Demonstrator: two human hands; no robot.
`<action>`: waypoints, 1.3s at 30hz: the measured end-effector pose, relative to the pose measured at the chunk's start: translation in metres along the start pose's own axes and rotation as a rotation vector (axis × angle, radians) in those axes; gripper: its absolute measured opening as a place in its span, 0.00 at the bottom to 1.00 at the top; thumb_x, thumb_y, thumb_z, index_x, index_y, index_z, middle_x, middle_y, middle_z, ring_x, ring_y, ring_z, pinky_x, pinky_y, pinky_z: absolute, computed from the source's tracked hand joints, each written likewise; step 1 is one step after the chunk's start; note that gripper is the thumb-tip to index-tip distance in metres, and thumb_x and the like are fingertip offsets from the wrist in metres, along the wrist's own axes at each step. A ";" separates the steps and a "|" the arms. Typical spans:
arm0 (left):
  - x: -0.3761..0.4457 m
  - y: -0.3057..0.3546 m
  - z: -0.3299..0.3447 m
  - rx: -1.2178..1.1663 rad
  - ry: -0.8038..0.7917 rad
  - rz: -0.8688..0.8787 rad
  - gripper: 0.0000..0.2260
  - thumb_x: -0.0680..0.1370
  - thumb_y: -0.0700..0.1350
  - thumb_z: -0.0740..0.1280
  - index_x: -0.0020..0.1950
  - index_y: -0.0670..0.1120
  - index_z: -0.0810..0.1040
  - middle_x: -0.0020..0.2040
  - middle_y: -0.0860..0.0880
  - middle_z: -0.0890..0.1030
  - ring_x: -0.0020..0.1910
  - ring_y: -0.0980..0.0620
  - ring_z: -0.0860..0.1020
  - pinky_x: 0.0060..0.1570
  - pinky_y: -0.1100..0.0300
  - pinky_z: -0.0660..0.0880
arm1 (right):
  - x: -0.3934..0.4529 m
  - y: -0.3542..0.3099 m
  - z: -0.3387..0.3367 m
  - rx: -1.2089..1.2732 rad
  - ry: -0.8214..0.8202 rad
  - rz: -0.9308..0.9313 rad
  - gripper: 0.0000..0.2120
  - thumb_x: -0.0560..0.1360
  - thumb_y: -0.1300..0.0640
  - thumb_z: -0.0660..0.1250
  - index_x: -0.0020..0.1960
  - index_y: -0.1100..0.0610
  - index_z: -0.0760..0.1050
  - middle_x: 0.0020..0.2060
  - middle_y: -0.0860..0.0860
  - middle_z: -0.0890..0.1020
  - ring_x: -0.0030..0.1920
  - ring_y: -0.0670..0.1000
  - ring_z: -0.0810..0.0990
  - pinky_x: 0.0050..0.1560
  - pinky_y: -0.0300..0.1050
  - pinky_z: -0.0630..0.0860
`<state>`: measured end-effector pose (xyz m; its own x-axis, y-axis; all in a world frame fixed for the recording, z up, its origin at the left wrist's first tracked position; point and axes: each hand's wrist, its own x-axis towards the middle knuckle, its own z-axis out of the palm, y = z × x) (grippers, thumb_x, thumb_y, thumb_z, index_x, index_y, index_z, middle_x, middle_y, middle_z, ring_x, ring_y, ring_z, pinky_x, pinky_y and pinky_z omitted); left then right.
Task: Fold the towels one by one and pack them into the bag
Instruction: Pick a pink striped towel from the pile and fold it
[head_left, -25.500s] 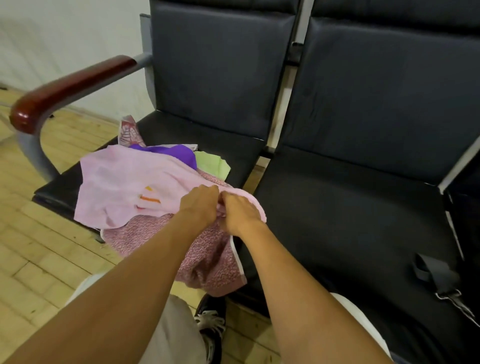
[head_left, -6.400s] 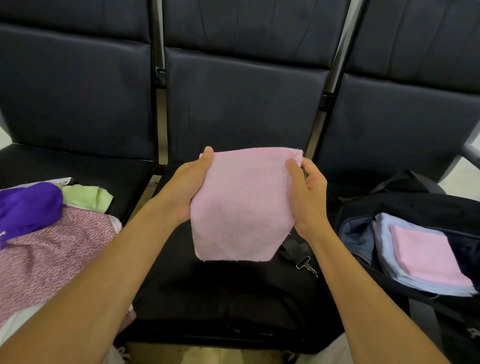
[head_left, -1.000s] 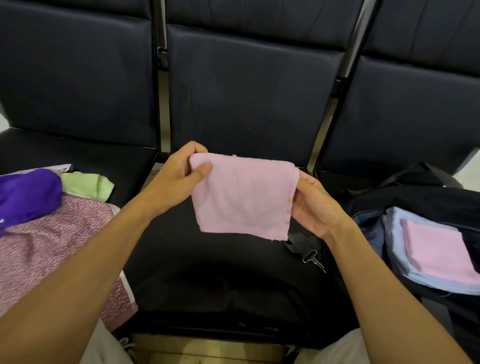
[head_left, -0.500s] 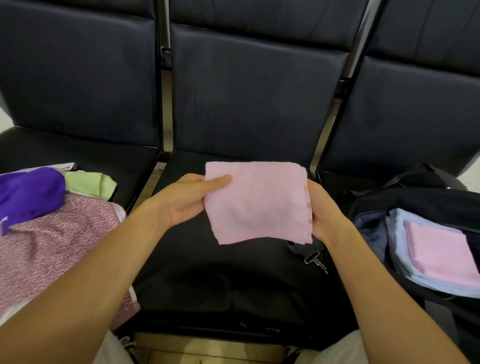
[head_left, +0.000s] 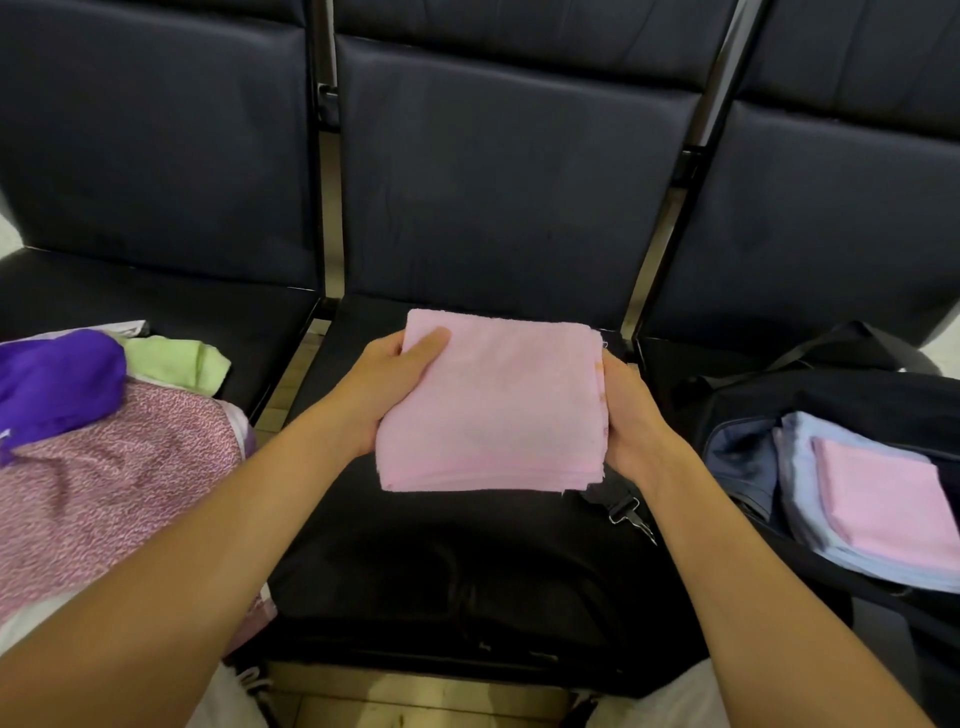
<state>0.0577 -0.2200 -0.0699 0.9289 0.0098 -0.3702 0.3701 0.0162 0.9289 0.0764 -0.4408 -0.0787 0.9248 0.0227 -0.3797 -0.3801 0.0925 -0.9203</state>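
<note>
Head view, left hand (head_left: 382, 387) and right hand (head_left: 631, 415) gripping folded pink towel (head_left: 493, 410)

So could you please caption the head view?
Both hands hold a folded pink towel beside the open black bag.

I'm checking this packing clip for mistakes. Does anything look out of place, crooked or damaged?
Nothing stands out. Both hands, left hand and right hand, hold the folded pink towel squarely. The bag holds neatly stacked towels, and the unfolded pile waits on the left seat.
</note>
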 end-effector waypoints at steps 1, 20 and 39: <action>0.000 0.000 -0.001 -0.070 0.010 -0.104 0.15 0.77 0.57 0.66 0.61 0.52 0.76 0.53 0.47 0.82 0.51 0.45 0.82 0.44 0.50 0.79 | 0.000 0.000 0.000 0.052 -0.036 0.014 0.19 0.84 0.47 0.54 0.41 0.53 0.77 0.32 0.47 0.82 0.31 0.47 0.81 0.31 0.41 0.76; 0.007 -0.005 0.003 -0.006 0.057 0.147 0.10 0.82 0.45 0.62 0.62 0.56 0.71 0.59 0.52 0.78 0.54 0.49 0.80 0.47 0.52 0.81 | 0.003 0.008 0.003 -0.131 -0.088 -0.130 0.13 0.83 0.47 0.58 0.65 0.49 0.74 0.56 0.50 0.84 0.53 0.51 0.85 0.54 0.54 0.82; 0.019 -0.009 0.005 0.141 0.103 0.168 0.14 0.81 0.49 0.64 0.65 0.52 0.66 0.57 0.50 0.75 0.53 0.51 0.78 0.48 0.54 0.80 | 0.009 0.011 0.000 -0.165 -0.030 -0.223 0.09 0.83 0.49 0.59 0.59 0.48 0.76 0.54 0.50 0.84 0.52 0.51 0.85 0.55 0.57 0.82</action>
<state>0.0718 -0.2248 -0.0848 0.9737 0.1027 -0.2032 0.2160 -0.1341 0.9671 0.0808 -0.4395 -0.0925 0.9849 0.0499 -0.1655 -0.1622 -0.0647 -0.9846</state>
